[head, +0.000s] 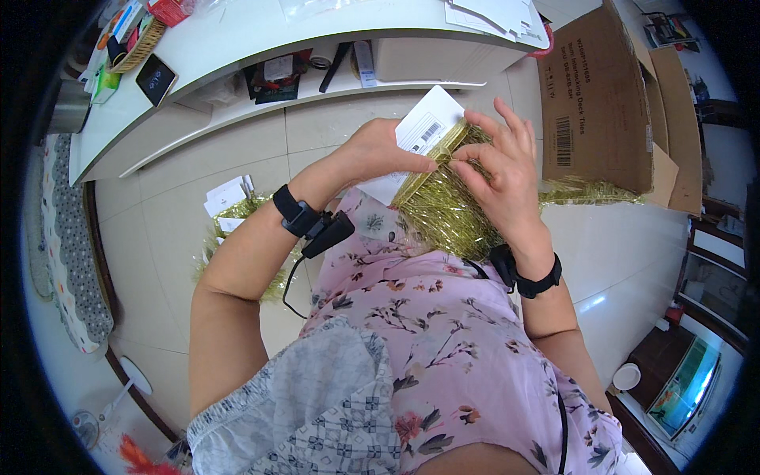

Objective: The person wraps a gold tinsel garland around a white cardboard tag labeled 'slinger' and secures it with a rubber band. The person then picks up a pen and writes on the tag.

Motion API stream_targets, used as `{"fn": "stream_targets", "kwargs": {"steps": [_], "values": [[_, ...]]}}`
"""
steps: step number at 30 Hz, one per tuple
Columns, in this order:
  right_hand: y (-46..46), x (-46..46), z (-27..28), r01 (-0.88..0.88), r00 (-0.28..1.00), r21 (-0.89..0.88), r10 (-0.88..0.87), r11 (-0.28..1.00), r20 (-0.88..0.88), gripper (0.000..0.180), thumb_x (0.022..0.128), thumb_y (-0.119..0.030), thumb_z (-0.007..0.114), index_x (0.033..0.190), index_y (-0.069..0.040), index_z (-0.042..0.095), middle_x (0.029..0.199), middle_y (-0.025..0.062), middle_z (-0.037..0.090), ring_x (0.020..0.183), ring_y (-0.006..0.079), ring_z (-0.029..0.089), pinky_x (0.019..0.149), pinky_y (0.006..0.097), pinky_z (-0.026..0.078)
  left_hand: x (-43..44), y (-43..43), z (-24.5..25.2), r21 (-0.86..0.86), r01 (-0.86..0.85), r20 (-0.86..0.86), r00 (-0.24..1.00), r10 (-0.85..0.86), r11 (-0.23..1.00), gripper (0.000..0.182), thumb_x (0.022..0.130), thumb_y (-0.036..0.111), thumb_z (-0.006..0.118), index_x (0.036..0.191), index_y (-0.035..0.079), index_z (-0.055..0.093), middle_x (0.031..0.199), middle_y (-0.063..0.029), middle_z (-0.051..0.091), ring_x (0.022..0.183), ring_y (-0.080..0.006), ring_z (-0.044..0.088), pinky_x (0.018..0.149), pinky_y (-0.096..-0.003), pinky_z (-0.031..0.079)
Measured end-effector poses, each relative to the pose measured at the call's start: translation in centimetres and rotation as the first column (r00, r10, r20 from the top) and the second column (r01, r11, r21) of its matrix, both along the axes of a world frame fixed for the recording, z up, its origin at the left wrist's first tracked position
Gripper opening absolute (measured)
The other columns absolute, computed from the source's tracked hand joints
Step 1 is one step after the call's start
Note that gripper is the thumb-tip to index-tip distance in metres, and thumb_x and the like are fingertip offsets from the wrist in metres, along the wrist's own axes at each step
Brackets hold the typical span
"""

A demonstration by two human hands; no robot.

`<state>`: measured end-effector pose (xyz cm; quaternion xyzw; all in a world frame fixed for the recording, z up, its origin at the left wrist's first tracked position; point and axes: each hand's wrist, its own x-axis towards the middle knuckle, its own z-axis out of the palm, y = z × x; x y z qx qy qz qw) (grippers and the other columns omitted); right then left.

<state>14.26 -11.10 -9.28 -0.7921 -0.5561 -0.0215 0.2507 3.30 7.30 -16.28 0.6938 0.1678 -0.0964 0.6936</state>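
Over my lap lies a bundle of gold tinsel fringe (457,208) with a flat gold band (415,175) along its top edge. A white card (431,113), printed with lines and a barcode, sits against that band. My left hand (380,148) grips the card and band, its thumb pressed on the band. At the band's middle, my right hand (502,163) pinches a thin gold tie (446,158) between thumb and index finger, its other fingers spread. The tie's exact shape is too small to tell.
More carded gold tinsel (237,208) lies low on the left, partly behind my left arm. An open cardboard box (594,107) stands at the right, with tinsel strands (594,193) by its base. Ahead is a white table (237,35) bearing a phone (156,79) and a wicker basket (142,47).
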Motion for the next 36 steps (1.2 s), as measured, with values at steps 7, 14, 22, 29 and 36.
{"fn": "stream_targets", "kwargs": {"steps": [7, 14, 22, 29, 36], "values": [[0.1, -0.1, 0.5, -0.001, 0.999, -0.029, -0.001, 1.000, -0.047, 0.011, 0.072, -0.020, 0.077, 0.076, -0.015, 0.068, 0.121, -0.0010, 0.061, 0.129, 0.0314, 0.041, 0.106, 0.0643, 0.021, -0.1, -0.1, 0.4, 0.012, -0.013, 0.006, 1.000, 0.012, 1.000, 0.049, 0.072, 0.022, 0.082, 0.113, 0.001, 0.063, 0.103, -0.0078, 0.068, 0.090, -0.0133, 0.063, 0.080, -0.0279, 0.050], [0.6, 0.8, -0.3, 0.063, 0.996, -0.051, -0.066, 0.997, -0.057, 0.012, 0.074, -0.021, 0.075, 0.076, -0.013, 0.067, 0.120, 0.0006, 0.062, 0.129, 0.0319, 0.041, 0.104, 0.0665, 0.019, 0.0, -0.1, 0.3, 0.025, -0.014, 0.002, 1.000, 0.014, 1.000, 0.056, 0.067, 0.027, 0.083, 0.115, 0.005, 0.065, 0.104, -0.0097, 0.069, 0.092, -0.0167, 0.064, 0.083, -0.0287, 0.049], [1.0, 1.5, -1.1, 0.059, 0.997, -0.020, -0.060, 0.998, -0.055, 0.012, 0.075, -0.022, 0.075, 0.077, -0.013, 0.068, 0.121, 0.0020, 0.061, 0.129, 0.0313, 0.041, 0.105, 0.0667, 0.018, -0.2, -0.2, 0.3, -0.034, -0.016, 0.032, 0.999, 0.018, 0.999, 0.055, 0.068, 0.025, 0.082, 0.116, 0.004, 0.064, 0.105, -0.0097, 0.068, 0.094, -0.0164, 0.064, 0.083, -0.0287, 0.048], [1.1, 1.6, -1.3, -0.010, 0.995, 0.051, 0.015, 0.999, -0.096, 0.011, 0.074, -0.013, 0.075, 0.080, -0.008, 0.067, 0.119, 0.0071, 0.063, 0.127, 0.0338, 0.045, 0.104, 0.0489, 0.030, -0.1, -0.2, 0.3, -0.026, -0.010, 0.044, 0.999, 0.011, 1.000, 0.051, 0.072, 0.022, 0.083, 0.114, 0.001, 0.063, 0.103, -0.0077, 0.067, 0.090, -0.0128, 0.062, 0.079, -0.0277, 0.050], [1.1, 1.8, -2.1, -0.025, 0.977, 0.126, 0.051, 0.992, -0.206, 0.011, 0.073, -0.008, 0.073, 0.082, -0.006, 0.068, 0.118, 0.0071, 0.063, 0.127, 0.0345, 0.045, 0.101, 0.0434, 0.038, -0.1, -0.1, 0.3, -0.009, -0.001, 0.030, 1.000, 0.001, 1.000, 0.051, 0.073, 0.022, 0.082, 0.115, 0.000, 0.062, 0.104, -0.0081, 0.067, 0.091, -0.0130, 0.062, 0.080, -0.0280, 0.050]]}}
